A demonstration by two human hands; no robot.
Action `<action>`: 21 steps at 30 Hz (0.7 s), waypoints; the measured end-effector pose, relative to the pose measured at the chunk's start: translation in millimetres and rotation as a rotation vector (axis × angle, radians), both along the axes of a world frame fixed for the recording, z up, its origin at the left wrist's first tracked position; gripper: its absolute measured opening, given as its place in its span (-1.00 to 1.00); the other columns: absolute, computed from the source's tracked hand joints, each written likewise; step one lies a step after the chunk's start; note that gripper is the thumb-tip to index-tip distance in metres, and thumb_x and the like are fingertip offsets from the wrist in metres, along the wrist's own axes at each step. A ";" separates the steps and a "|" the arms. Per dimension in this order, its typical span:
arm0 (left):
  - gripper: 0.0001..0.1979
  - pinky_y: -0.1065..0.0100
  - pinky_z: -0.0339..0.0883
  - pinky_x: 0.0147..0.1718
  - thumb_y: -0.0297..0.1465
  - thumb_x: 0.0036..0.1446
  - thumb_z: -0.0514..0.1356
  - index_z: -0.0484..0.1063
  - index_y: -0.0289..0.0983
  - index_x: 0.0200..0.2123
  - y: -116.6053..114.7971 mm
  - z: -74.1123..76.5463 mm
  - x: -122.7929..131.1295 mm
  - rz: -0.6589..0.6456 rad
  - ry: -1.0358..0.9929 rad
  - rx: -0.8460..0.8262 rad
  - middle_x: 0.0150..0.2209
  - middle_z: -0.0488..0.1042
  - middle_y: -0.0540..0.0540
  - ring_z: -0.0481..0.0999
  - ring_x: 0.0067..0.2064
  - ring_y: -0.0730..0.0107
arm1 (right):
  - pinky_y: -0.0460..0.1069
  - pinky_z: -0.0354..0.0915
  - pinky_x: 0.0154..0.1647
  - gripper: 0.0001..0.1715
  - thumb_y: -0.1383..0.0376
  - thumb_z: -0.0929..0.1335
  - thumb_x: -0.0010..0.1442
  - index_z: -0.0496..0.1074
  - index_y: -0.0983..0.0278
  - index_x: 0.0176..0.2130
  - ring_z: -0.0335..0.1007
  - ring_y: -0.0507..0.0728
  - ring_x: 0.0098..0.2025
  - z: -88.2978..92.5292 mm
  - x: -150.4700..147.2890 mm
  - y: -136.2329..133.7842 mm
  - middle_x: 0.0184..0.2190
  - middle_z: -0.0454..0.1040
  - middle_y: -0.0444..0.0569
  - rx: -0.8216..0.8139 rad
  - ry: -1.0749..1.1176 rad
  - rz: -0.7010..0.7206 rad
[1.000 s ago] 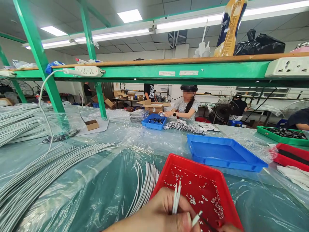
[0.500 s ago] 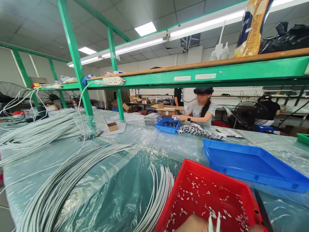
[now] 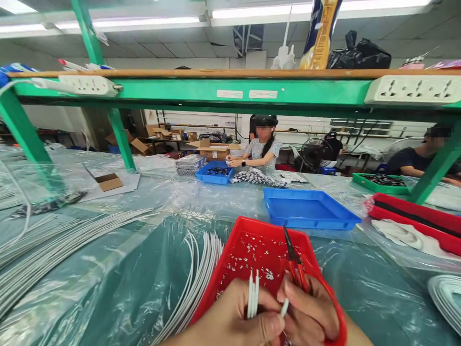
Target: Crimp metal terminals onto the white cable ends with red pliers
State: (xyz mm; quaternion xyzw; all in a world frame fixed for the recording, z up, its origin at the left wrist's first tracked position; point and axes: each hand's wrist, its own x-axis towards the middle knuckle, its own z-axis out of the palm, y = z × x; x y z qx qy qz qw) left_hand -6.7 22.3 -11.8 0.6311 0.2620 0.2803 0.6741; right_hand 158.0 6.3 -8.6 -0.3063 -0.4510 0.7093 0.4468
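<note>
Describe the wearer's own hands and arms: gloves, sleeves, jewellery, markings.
The bare left hand and bare right hand wear no gloves. No ring shows on the fingers in view, and there is no tape, bandage or marking. What little shows past the wrists at the bottom edge of the picture has no sleeve, watch or band.

ceiling: white tiled ceiling carried long fluorescent tube lights | frame: green metal shelf frame with a wooden shelf board spanned the bench | power: white multi-socket power strip sat on its beam | bench: green table under clear plastic sheeting | back: black standing fan, brown cardboard boxes, possibly a slatted window far behind
</note>
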 end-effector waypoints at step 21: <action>-0.65 0.42 0.19 -0.30 -0.09 -0.04 0.25 0.55 -0.28 -0.41 -5.5 10.0 4.5 -0.219 -0.268 -0.267 -0.51 0.33 0.00 0.23 -0.52 0.55 | -0.18 -0.10 -0.77 -0.54 -0.06 0.39 -0.04 0.29 0.27 -0.51 -0.03 -0.13 -0.76 13.8 0.9 -5.4 -0.78 0.19 -0.31 0.127 -0.199 -0.014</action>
